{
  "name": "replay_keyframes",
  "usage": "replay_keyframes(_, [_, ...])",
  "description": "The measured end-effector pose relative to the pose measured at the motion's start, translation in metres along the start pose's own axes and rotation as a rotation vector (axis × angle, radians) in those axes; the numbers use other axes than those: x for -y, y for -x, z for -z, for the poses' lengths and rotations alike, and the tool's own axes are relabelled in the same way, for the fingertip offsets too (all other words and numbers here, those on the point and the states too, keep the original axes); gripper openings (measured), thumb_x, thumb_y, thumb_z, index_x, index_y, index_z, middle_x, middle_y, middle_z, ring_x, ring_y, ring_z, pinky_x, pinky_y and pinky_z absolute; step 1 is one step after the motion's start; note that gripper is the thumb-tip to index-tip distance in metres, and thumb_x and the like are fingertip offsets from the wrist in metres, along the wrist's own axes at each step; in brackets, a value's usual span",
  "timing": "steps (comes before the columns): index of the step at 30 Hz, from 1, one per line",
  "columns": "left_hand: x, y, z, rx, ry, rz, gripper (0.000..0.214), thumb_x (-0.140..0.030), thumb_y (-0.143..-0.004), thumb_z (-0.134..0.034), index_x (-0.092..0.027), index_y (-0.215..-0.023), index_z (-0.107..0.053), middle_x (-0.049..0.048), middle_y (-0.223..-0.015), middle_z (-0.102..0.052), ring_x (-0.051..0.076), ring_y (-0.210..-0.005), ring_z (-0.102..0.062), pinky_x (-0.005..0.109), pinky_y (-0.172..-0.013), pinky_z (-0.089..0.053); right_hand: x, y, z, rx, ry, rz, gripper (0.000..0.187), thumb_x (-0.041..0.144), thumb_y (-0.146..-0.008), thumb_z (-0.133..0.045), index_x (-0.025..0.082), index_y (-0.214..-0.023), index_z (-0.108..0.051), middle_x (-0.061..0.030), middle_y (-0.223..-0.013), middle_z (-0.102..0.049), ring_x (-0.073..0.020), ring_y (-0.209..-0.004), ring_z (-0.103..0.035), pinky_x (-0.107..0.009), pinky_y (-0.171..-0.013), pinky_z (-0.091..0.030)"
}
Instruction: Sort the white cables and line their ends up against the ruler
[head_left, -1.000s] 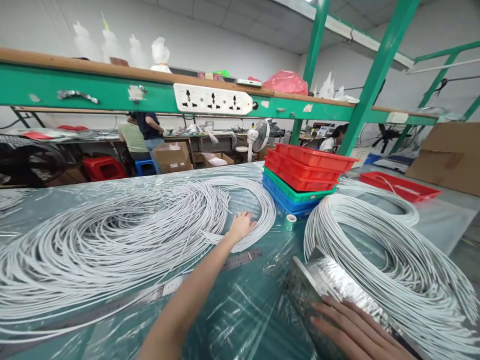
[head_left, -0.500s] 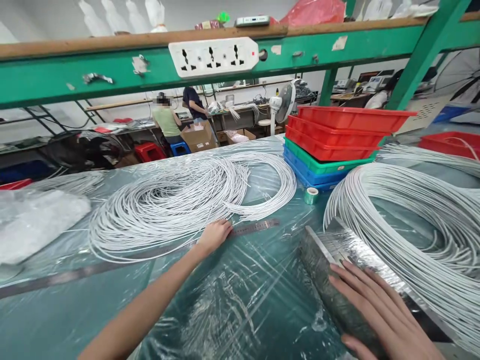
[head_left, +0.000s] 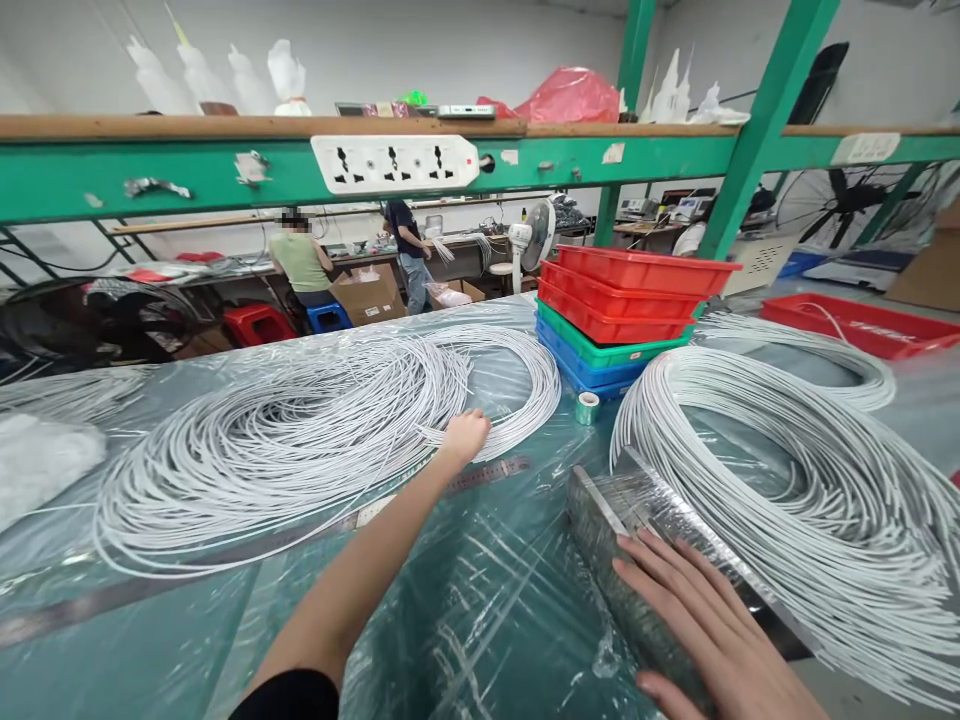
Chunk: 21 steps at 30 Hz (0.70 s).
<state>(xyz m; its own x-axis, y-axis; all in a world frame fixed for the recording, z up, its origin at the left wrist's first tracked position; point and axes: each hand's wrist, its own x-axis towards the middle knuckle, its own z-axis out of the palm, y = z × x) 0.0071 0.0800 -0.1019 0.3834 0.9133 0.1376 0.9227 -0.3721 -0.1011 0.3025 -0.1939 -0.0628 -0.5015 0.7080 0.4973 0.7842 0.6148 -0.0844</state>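
Trays (head_left: 630, 305) stacked behind tape roll (head_left: 587, 407); left hand (head_left: 465, 436) grip closed on white cable coil (head_left: 300, 430), right hand (head_left: 705, 630) flat, open, on foil-wrapped block (head_left: 637, 540).

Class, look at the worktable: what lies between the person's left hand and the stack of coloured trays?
In the head view, between the left hand and the stack of coloured trays lie the white cable coil's outer loops and a small tape roll.

green table (head_left: 150, 640), plastic-covered: white wire coils (head_left: 300, 440), steel ruler (head_left: 487, 472), stacked trays (head_left: 615, 320).
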Motion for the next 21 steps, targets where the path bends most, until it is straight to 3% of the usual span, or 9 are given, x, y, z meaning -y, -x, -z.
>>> replay_keyframes(4, [-0.001,0.007,0.002,-0.064,0.045,0.026,0.029,-0.025,-0.097,-0.043,-0.014,-0.102,-0.070,0.0158,-0.111,-0.064,0.029,-0.113,-0.056,0.041,-0.094,-0.042,0.000,0.002,0.008,0.052,-0.048,-0.003,0.073,0.046,-0.094,-0.054,0.033,-0.159,-0.022,-0.0019,-0.152,-0.044,-0.0278,-0.135,-0.047,-0.042,-0.109,-0.045])
replay_keyframes(8, [0.012,0.057,0.012,-0.122,0.088,0.078,0.030,-0.029,-0.098,-0.045,-0.017,-0.119,-0.063,0.0127,-0.122,-0.062,0.027,-0.119,-0.053,0.041,-0.099,-0.040,-0.004,-0.001,0.028,0.108,-0.158,-0.049,0.065,0.049,-0.096,-0.049,0.032,-0.157,-0.031,-0.0026,-0.146,-0.051,-0.0265,-0.130,-0.053,-0.037,-0.103,-0.051])
replay_keyframes(11, [0.020,0.123,0.019,-0.147,0.124,0.102,0.028,-0.028,-0.098,-0.048,-0.020,-0.121,-0.061,0.0095,-0.124,-0.062,0.024,-0.118,-0.054,0.038,-0.099,-0.042,-0.017,-0.031,0.041,0.123,-0.277,-0.117,0.049,0.047,-0.100,-0.040,0.029,-0.144,-0.051,-0.0050,-0.135,-0.061,-0.0245,-0.119,-0.061,-0.035,-0.095,-0.054])
replay_keyframes(14, [0.015,0.202,0.026,-0.147,0.205,0.112,0.026,-0.028,-0.097,-0.049,-0.021,-0.117,-0.063,0.0088,-0.120,-0.064,0.023,-0.113,-0.057,0.038,-0.097,-0.044,-0.034,-0.095,0.041,0.134,-0.311,-0.121,0.047,0.048,-0.102,-0.032,0.022,-0.119,-0.068,-0.0084,-0.113,-0.071,-0.0246,-0.102,-0.068,-0.034,-0.087,-0.053])
replay_keyframes(18, [-0.015,0.303,0.046,-0.076,0.315,0.231,0.024,-0.029,-0.097,-0.047,-0.021,-0.110,-0.066,0.0087,-0.114,-0.066,0.022,-0.107,-0.060,0.038,-0.096,-0.046,-0.050,-0.191,0.011,0.169,0.061,-0.112,0.048,0.045,-0.101,-0.037,0.012,-0.104,-0.071,-0.0186,-0.092,-0.072,-0.0300,-0.089,-0.068,-0.038,-0.079,-0.044])
replay_keyframes(21, [-0.042,0.369,0.069,-0.018,0.425,0.318,0.026,-0.032,-0.098,-0.045,-0.023,-0.108,-0.067,0.0081,-0.113,-0.068,0.022,-0.107,-0.061,0.037,-0.098,-0.046,-0.061,-0.226,-0.020,0.257,0.143,-0.214,0.057,0.047,-0.101,-0.030,0.008,-0.108,-0.072,-0.0264,-0.098,-0.069,-0.0323,-0.092,-0.066,-0.038,-0.071,-0.038])
